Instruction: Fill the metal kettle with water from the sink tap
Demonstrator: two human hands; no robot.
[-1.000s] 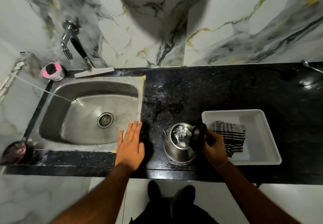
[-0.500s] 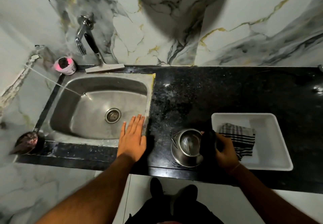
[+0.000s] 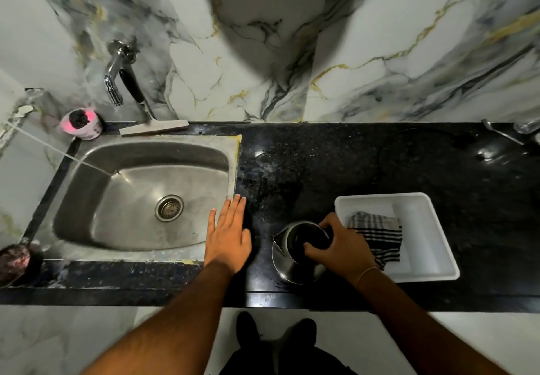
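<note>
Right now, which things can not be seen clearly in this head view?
- Kettle inside: dark, partly covered by right hand; water level unknown.
- Tap flow: too faint to tell.
- Metal objects at counter's far right: cut by frame edge.

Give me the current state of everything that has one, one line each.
Round metal kettle: upright on the black counter, not yet at the sink.
Black kettle lid: held over the opening; seated or not, cannot tell.
Right hand: grip on the lid.
Left hand: flat, open, at the sink's edge.
Chrome wall tap: no flow visible.
Steel sink: nothing in the basin.
</note>
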